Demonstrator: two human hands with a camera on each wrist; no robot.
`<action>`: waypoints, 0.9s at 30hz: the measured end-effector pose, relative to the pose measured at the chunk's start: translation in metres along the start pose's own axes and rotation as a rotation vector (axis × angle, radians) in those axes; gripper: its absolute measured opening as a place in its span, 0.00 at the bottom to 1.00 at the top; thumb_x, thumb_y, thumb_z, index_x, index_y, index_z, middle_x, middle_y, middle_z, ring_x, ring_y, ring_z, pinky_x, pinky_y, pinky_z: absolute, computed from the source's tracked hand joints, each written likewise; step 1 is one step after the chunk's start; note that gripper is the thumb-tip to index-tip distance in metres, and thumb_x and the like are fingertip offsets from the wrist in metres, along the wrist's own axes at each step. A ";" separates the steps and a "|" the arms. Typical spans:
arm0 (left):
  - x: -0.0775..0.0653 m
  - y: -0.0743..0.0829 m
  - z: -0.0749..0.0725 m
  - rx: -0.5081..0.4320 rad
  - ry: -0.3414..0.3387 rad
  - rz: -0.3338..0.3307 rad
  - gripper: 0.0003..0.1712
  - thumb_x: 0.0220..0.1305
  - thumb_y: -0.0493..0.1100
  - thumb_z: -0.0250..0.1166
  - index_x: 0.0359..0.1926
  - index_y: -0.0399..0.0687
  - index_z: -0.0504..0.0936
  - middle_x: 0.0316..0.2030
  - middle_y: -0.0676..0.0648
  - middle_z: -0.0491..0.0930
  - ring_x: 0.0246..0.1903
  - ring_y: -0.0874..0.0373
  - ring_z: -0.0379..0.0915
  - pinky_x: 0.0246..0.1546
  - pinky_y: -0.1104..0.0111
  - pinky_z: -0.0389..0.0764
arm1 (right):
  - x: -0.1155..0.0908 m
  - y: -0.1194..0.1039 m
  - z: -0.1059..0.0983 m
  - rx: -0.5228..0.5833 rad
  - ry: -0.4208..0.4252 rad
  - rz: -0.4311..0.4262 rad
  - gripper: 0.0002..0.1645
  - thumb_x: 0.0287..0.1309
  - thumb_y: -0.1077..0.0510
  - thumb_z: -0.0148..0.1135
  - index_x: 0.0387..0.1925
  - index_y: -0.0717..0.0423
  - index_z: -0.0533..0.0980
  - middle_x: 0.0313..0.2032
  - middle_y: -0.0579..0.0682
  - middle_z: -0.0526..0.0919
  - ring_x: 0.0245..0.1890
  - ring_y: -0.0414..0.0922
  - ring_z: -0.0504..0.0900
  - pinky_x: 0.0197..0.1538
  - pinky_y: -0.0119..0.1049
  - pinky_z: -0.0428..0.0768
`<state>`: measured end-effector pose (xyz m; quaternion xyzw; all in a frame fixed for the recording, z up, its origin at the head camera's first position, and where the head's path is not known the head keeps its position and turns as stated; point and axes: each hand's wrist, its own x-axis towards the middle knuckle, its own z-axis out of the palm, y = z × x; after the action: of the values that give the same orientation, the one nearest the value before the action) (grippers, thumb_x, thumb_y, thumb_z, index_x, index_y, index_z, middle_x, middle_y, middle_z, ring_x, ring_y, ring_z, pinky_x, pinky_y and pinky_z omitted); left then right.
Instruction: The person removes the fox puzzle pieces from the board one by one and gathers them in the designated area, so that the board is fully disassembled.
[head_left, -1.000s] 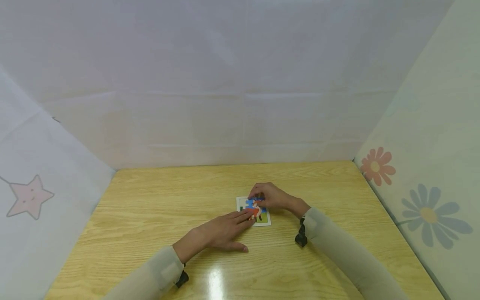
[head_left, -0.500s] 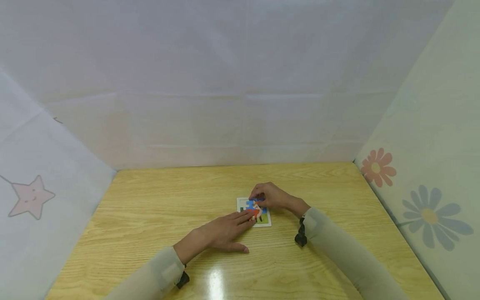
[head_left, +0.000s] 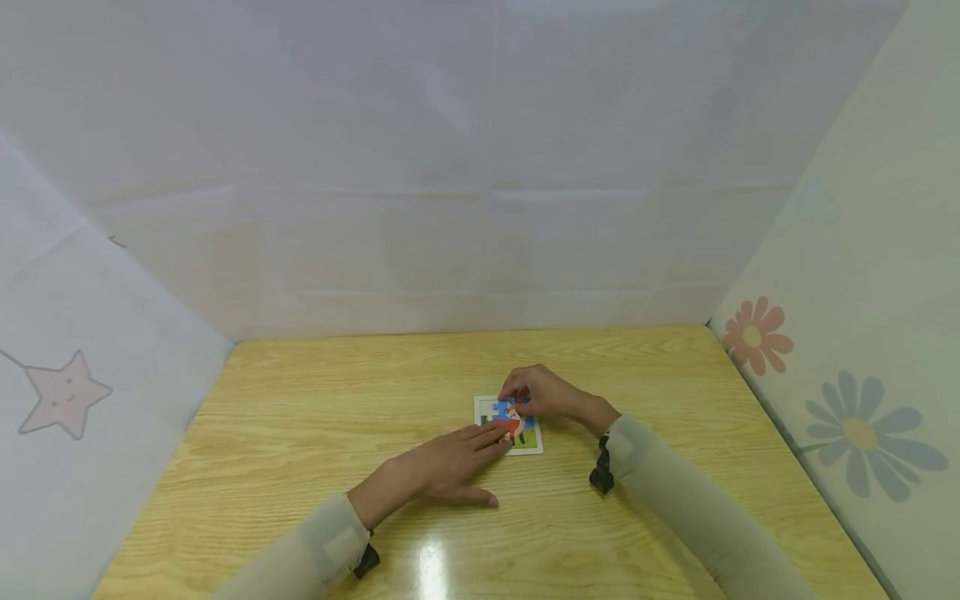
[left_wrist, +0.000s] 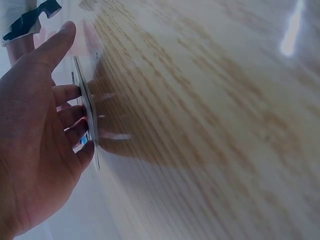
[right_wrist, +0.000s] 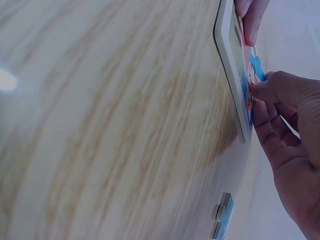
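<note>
A small jigsaw puzzle board with a white rim lies on the table, showing a red-orange fox, blue sky and green ground. My left hand rests its outstretched fingers on the board's left and lower part, its thumb spread over the wood. From the upper right, my right hand reaches over the board's top corner. In the right wrist view its thumb and fingers pinch a blue-and-orange puzzle piece, raised at an edge. The board's upper right is partly hidden under this hand. Pale board shows at the upper left, beside blue pieces.
A loose blue puzzle piece lies on the wooden table in the right wrist view, apart from the board. White cloth walls with star and flower prints stand behind the table and along both sides.
Both hands stay almost where they were on the board. The right fingers and the piece in them have shifted only slightly to the right.
</note>
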<state>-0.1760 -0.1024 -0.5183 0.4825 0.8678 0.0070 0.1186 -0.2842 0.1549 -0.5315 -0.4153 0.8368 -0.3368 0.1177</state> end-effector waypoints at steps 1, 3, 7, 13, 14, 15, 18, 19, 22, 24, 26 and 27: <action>0.000 0.000 0.000 -0.004 -0.001 -0.002 0.54 0.74 0.76 0.51 0.86 0.48 0.51 0.85 0.42 0.47 0.83 0.47 0.46 0.80 0.56 0.58 | 0.000 0.000 0.000 0.003 0.002 0.003 0.15 0.63 0.73 0.69 0.50 0.63 0.88 0.48 0.54 0.86 0.44 0.47 0.88 0.47 0.32 0.88; 0.000 0.000 0.000 -0.008 0.001 -0.002 0.54 0.74 0.76 0.52 0.86 0.48 0.51 0.85 0.42 0.47 0.83 0.47 0.46 0.80 0.56 0.58 | -0.001 0.000 0.000 0.008 0.005 0.004 0.15 0.63 0.73 0.68 0.50 0.63 0.88 0.48 0.54 0.86 0.44 0.46 0.88 0.47 0.32 0.88; 0.000 0.000 0.001 -0.008 0.008 0.002 0.54 0.74 0.76 0.52 0.86 0.48 0.52 0.84 0.42 0.47 0.83 0.47 0.46 0.80 0.55 0.58 | -0.001 0.001 0.000 0.006 0.014 -0.013 0.16 0.62 0.74 0.68 0.50 0.64 0.88 0.47 0.53 0.86 0.43 0.45 0.88 0.46 0.32 0.88; -0.001 0.000 0.000 -0.002 0.019 0.015 0.54 0.75 0.75 0.53 0.85 0.46 0.53 0.84 0.40 0.49 0.83 0.46 0.47 0.80 0.55 0.60 | -0.001 0.001 0.000 -0.014 0.018 -0.025 0.17 0.60 0.74 0.68 0.50 0.64 0.88 0.47 0.53 0.86 0.43 0.45 0.88 0.45 0.32 0.88; -0.001 0.000 0.000 -0.001 0.020 0.015 0.54 0.75 0.75 0.52 0.85 0.45 0.53 0.84 0.40 0.49 0.83 0.45 0.47 0.80 0.55 0.60 | -0.001 0.001 0.000 -0.017 0.017 -0.024 0.17 0.60 0.74 0.68 0.50 0.63 0.88 0.47 0.53 0.86 0.43 0.45 0.88 0.45 0.32 0.88; -0.001 0.000 0.000 -0.001 0.019 0.015 0.54 0.75 0.75 0.52 0.85 0.45 0.53 0.84 0.40 0.49 0.83 0.45 0.47 0.80 0.55 0.60 | -0.001 0.001 0.000 -0.019 0.015 -0.023 0.17 0.60 0.74 0.68 0.50 0.63 0.88 0.47 0.53 0.86 0.43 0.45 0.88 0.46 0.32 0.88; -0.001 0.001 -0.001 -0.007 0.012 0.012 0.53 0.75 0.74 0.53 0.85 0.46 0.53 0.84 0.40 0.49 0.83 0.46 0.47 0.80 0.56 0.59 | 0.000 0.001 0.000 -0.023 0.009 -0.020 0.18 0.60 0.74 0.68 0.51 0.63 0.88 0.47 0.52 0.86 0.43 0.44 0.87 0.45 0.32 0.87; -0.001 0.001 -0.002 -0.007 0.008 0.008 0.53 0.75 0.75 0.52 0.85 0.46 0.53 0.84 0.41 0.48 0.83 0.46 0.47 0.80 0.56 0.59 | 0.000 0.001 0.000 -0.025 0.007 -0.021 0.18 0.60 0.74 0.68 0.51 0.63 0.88 0.47 0.52 0.87 0.43 0.44 0.87 0.45 0.32 0.87; -0.001 0.002 -0.002 -0.009 0.002 0.004 0.53 0.75 0.75 0.52 0.85 0.47 0.52 0.84 0.42 0.48 0.83 0.47 0.46 0.80 0.56 0.58 | -0.001 0.001 0.000 -0.029 0.004 -0.024 0.18 0.60 0.74 0.68 0.51 0.63 0.88 0.47 0.52 0.87 0.42 0.43 0.87 0.45 0.32 0.87; -0.001 0.002 -0.003 -0.009 0.002 0.003 0.53 0.75 0.75 0.52 0.85 0.47 0.52 0.84 0.42 0.48 0.83 0.47 0.46 0.80 0.57 0.58 | -0.001 0.001 0.000 -0.039 0.003 -0.026 0.18 0.60 0.74 0.67 0.51 0.62 0.88 0.47 0.52 0.86 0.42 0.42 0.87 0.45 0.31 0.87; -0.001 0.003 -0.003 -0.008 0.004 0.004 0.53 0.75 0.75 0.52 0.85 0.47 0.53 0.84 0.41 0.48 0.83 0.47 0.46 0.80 0.57 0.58 | -0.001 0.001 0.000 -0.055 0.004 -0.025 0.19 0.60 0.73 0.68 0.51 0.62 0.88 0.47 0.51 0.86 0.42 0.42 0.87 0.45 0.30 0.87; -0.001 0.003 -0.003 -0.007 0.005 0.004 0.54 0.75 0.75 0.53 0.85 0.46 0.53 0.84 0.41 0.48 0.83 0.47 0.46 0.80 0.57 0.59 | -0.001 0.001 0.000 -0.061 0.004 -0.024 0.19 0.60 0.73 0.68 0.51 0.61 0.88 0.47 0.51 0.86 0.41 0.41 0.87 0.45 0.30 0.87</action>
<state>-0.1737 -0.1013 -0.5148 0.4837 0.8671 0.0113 0.1180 -0.2837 0.1562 -0.5320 -0.4281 0.8419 -0.3133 0.0993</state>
